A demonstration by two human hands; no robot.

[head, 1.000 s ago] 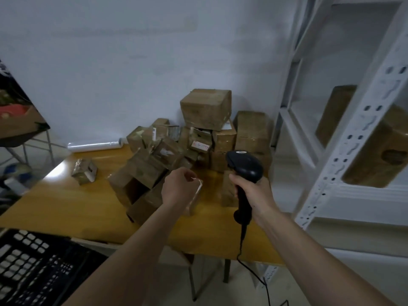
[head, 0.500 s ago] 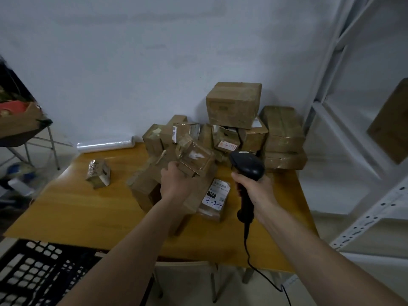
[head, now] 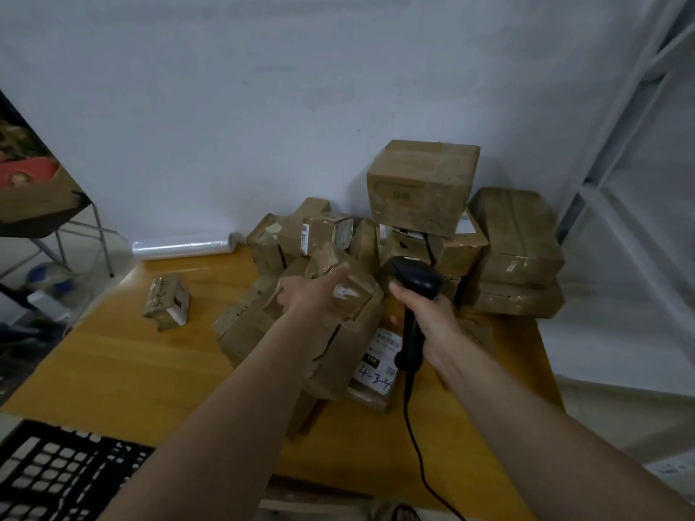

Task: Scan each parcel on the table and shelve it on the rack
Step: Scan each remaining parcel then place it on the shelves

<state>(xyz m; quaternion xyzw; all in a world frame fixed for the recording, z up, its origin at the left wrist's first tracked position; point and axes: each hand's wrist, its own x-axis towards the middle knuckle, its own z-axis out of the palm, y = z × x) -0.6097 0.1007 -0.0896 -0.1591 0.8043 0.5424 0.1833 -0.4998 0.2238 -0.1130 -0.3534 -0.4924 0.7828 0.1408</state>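
Note:
A heap of brown taped cardboard parcels covers the far right of the wooden table [head: 124,370]. My left hand [head: 310,293] reaches into the heap, fingers straight, and touches a small tilted parcel [head: 348,283] with a white patch. My right hand [head: 428,319] grips a black corded barcode scanner [head: 413,283], head pointing at the pile. Just below the scanner lies a parcel with a white label marked "4-3-4" [head: 378,364]. A large box [head: 423,186] tops the stack at the back. One small parcel [head: 165,300] lies alone on the left.
The white metal rack [head: 635,152] rises at the right edge. A roll of clear film [head: 182,246] lies against the wall at the table's back. A black crate [head: 60,475] sits at the lower left. A folding stand with a box [head: 34,197] is on the left.
The view swung left, away from the rack. My left hand let go of the labelled parcel, now on the table, and reached further into the heap. The scanner stayed in my right hand.

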